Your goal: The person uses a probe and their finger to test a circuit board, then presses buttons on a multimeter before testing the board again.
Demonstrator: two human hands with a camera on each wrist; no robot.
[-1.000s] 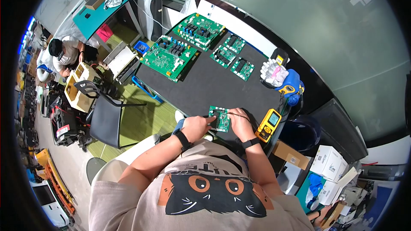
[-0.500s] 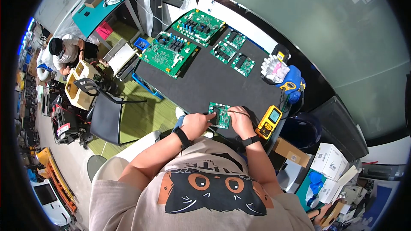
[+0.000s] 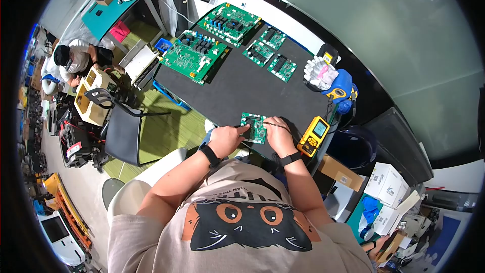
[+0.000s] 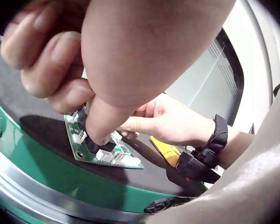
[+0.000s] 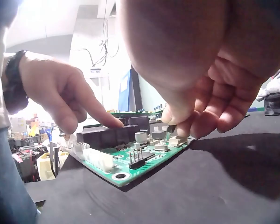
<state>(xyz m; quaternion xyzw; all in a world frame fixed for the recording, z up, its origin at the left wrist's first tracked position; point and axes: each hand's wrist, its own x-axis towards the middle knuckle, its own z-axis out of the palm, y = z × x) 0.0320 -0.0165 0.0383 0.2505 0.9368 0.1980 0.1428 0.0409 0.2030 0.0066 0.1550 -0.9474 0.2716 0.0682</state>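
Note:
A small green circuit board lies near the front edge of the dark mat, with white connectors at its edge. My left hand is at its left side, one extended finger pressing on a black block on the board; its other fingers are bent. At the opposite side my right hand pinches a thin dark-ended probe, its tip down at small parts by the board's edge. A dark lead runs past this hand towards a yellow handheld meter.
Two large green boards and several small ones lie farther back on the mat. White gloves rest beside a blue and yellow device at right. A chair and a seated person are left.
The whole head view has shifted slightly, with mat and boards sitting a little higher and farther left. Both hands keep their places at the small board.

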